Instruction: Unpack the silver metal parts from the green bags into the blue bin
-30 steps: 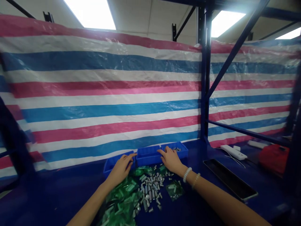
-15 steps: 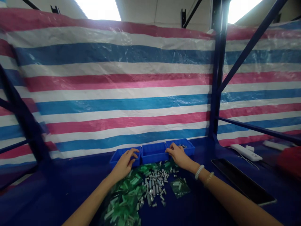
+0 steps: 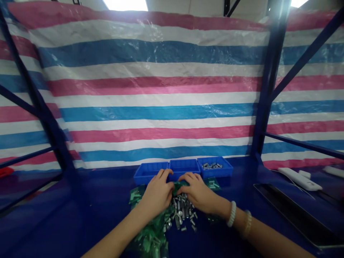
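Three small blue bins stand in a row against the striped tarp: a left bin (image 3: 146, 171), a middle bin (image 3: 184, 165) and a right bin (image 3: 215, 167) with a few metal pieces in it. A heap of small silver metal cylinders (image 3: 182, 213) and green plastic bags (image 3: 150, 238) lies on the dark blue surface in front of them. My left hand (image 3: 157, 195) and my right hand (image 3: 199, 193) rest side by side over the back of the heap, fingertips near the middle bin. Whether either hand holds a piece is hidden.
A striped red, white and blue tarp (image 3: 161, 89) walls off the back. Blue rack posts rise at left (image 3: 40, 107) and right (image 3: 264, 93). A black tray (image 3: 298, 215) and a white power strip (image 3: 298, 178) lie to the right.
Both hands drew back from the outer bins and came together over the heap. The camera tilted down and turned left, shifting the scene right.
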Demonstrator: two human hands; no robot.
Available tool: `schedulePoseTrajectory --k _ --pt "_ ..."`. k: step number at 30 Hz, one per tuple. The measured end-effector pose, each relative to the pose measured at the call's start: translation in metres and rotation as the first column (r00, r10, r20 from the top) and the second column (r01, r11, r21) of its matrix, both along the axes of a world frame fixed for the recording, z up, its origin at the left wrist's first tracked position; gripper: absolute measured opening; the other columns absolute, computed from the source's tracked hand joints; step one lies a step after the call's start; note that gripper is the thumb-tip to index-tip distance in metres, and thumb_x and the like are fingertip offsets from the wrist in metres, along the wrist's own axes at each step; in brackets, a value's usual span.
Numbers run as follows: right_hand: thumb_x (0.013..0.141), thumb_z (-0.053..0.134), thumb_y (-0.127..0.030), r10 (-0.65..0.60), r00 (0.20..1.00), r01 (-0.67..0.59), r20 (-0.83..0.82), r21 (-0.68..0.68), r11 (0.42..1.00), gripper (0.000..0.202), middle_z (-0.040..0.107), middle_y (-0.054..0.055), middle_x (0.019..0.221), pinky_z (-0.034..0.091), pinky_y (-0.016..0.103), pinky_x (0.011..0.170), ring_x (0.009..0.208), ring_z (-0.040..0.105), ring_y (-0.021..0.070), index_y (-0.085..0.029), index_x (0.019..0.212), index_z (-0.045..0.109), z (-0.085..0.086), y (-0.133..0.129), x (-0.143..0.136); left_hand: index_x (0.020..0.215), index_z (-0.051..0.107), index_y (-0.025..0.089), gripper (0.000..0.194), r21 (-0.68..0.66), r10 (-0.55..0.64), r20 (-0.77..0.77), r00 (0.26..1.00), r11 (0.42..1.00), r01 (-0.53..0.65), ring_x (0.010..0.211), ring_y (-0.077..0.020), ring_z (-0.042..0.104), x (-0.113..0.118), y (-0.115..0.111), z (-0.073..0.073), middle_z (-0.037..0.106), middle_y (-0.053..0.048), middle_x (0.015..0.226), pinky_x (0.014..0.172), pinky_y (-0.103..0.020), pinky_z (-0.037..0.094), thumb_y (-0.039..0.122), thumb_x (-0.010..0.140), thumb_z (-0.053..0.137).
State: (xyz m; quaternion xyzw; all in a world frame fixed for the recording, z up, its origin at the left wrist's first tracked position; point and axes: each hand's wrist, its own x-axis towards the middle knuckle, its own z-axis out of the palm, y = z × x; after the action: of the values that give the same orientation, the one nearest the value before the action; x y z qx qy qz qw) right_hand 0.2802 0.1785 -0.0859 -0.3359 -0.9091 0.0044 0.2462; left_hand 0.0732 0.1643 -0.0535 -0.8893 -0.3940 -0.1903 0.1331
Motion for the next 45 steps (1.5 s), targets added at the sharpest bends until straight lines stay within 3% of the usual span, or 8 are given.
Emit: schedulePoseTrajectory --k 4,12,16,20,25,32,40,45 --pt "0.084 0.048 -0.01 -0.029 0.998 0.027 0.053 0.036 0.999 0.029 0.051 0.008 0.128 0.029 0.049 0.1 0.123 0.037 0.0279 -0.023 0.104 0.065 -0.004 -0.01 -0.018 0.076 0.064 0.018 0.013 0.003 0.053 -0.031 0.998 0.999 -0.053 0.112 -0.0311 0.048 0.003 -0.009 0.002 0.053 -0.011 0.119 0.083 -0.044 0.047 0.01 0.074 0.054" --pt "0.089 0.045 -0.019 -0.12 0.986 0.114 0.114 0.062 0.992 0.028 0.048 0.014 0.137 0.025 0.054 0.105 0.131 0.033 0.0325 -0.015 0.11 0.063 -0.004 -0.011 -0.016 0.075 0.073 0.018 0.02 -0.036 0.196 -0.092 0.976 0.979 -0.2 0.117 -0.0342 0.047 0.008 -0.016 0.002 0.054 -0.013 0.128 0.087 -0.048 0.045 0.021 0.081 0.053" --pt "0.093 0.039 -0.025 -0.108 0.988 0.106 0.111 0.024 0.994 0.033 0.041 0.013 0.145 0.019 0.061 0.108 0.139 0.022 0.0347 -0.017 0.118 0.06 -0.006 -0.01 -0.016 0.085 0.074 0.016 0.023 -0.053 0.279 -0.11 0.954 0.957 -0.286 0.124 -0.0377 0.043 0.011 -0.018 -0.002 0.046 -0.015 0.141 0.091 -0.052 0.044 0.024 0.083 0.052" --pt "0.094 0.038 -0.029 -0.092 0.991 0.096 0.098 -0.035 0.995 0.034 0.039 0.012 0.146 0.015 0.065 0.108 0.142 0.016 0.0354 -0.02 0.121 0.058 -0.008 -0.01 -0.015 0.092 0.071 0.014 0.026 -0.055 0.29 -0.112 0.95 0.953 -0.298 0.126 -0.0376 0.041 0.012 -0.019 -0.007 0.042 -0.016 0.146 0.093 -0.052 0.043 0.024 0.085 0.048" --pt "0.091 0.043 -0.024 -0.058 0.997 0.063 0.056 -0.091 0.994 0.027 0.04 0.01 0.145 0.016 0.065 0.107 0.142 0.016 0.0337 -0.024 0.112 0.06 -0.002 -0.013 -0.012 0.089 0.072 0.014 0.025 -0.124 0.3 -0.119 0.946 0.941 -0.314 0.125 -0.0363 0.044 0.009 -0.012 -0.01 0.047 -0.016 0.14 0.092 -0.05 0.045 0.021 0.083 0.048" --pt "0.092 0.044 -0.019 -0.109 0.981 0.114 -0.161 0.022 0.993 0.022 0.051 0.006 0.131 0.017 0.056 0.11 0.137 0.027 0.0255 -0.025 0.102 0.063 0.008 -0.01 -0.003 0.086 0.071 0.017 0.019 -0.174 0.291 -0.052 0.955 0.939 -0.296 0.114 -0.0334 0.05 0.008 -0.006 -0.01 0.056 -0.014 0.121 0.088 -0.047 0.047 0.017 0.077 0.055" --pt "0.092 0.048 -0.021 -0.132 0.954 0.15 -0.271 0.046 0.988 0.018 0.059 0.006 0.118 0.022 0.052 0.107 0.126 0.041 0.0255 -0.023 0.09 0.066 0.009 -0.006 0.002 0.081 0.075 0.021 0.028 -0.172 0.226 -0.068 0.972 0.957 -0.235 0.116 -0.035 0.049 0.012 -0.003 -0.015 0.055 -0.013 0.127 0.085 -0.049 0.046 0.005 0.079 0.052" --pt "0.088 0.053 -0.016 -0.097 0.933 0.121 -0.347 0.048 0.991 0.016 0.062 0.006 0.113 0.026 0.049 0.104 0.12 0.046 0.0253 -0.022 0.086 0.067 0.008 -0.004 0.007 0.083 0.071 0.021 0.02 -0.13 0.175 -0.039 0.984 0.975 -0.179 0.116 -0.0329 0.047 0.005 0.002 -0.018 0.055 -0.01 0.126 0.084 -0.046 0.045 0.006 0.077 0.059"
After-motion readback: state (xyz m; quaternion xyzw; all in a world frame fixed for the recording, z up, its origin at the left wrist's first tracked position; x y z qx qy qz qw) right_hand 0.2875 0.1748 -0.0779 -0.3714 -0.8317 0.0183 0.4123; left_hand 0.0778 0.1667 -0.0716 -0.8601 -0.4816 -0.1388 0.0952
